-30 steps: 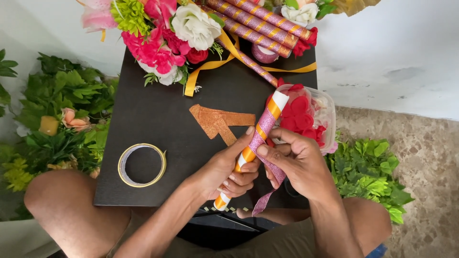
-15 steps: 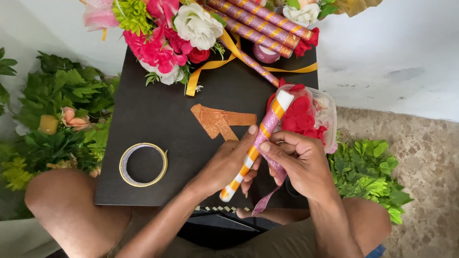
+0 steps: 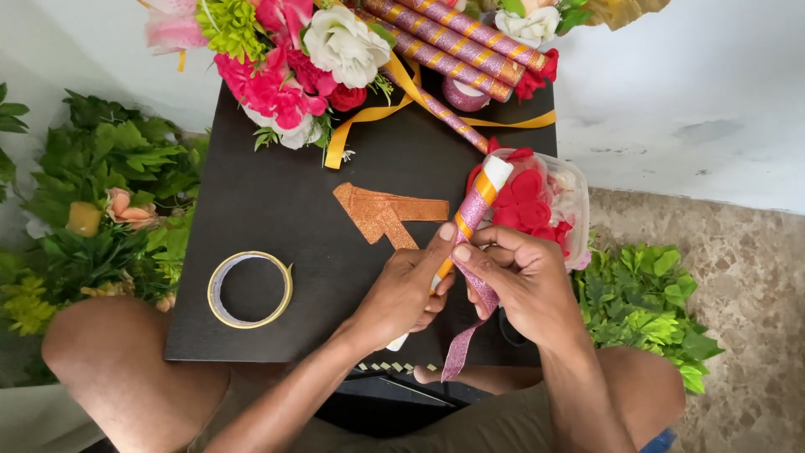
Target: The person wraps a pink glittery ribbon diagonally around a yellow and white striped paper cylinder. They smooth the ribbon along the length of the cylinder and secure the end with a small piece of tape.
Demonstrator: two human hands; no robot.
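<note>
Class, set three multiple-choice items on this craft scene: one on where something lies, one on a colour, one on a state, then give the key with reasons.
1. Where does the tape roll lie on the black board?
A. on its near left part
B. on top of the flowers
C. inside the plastic tub

2. What colour is the glitter ribbon hanging below the hands?
A. blue
B. pink
C. green

3. What state is the stick in?
A. lying untouched on the board
B. held by both hands, partly wrapped
C. snapped in two

Key: 1 A, the roll lies flat near the board's left front corner. 2 B, the loose ribbon end is sparkly pink. 3 B, the left hand and right hand both grip it, and its upper tip is bare white.
</note>
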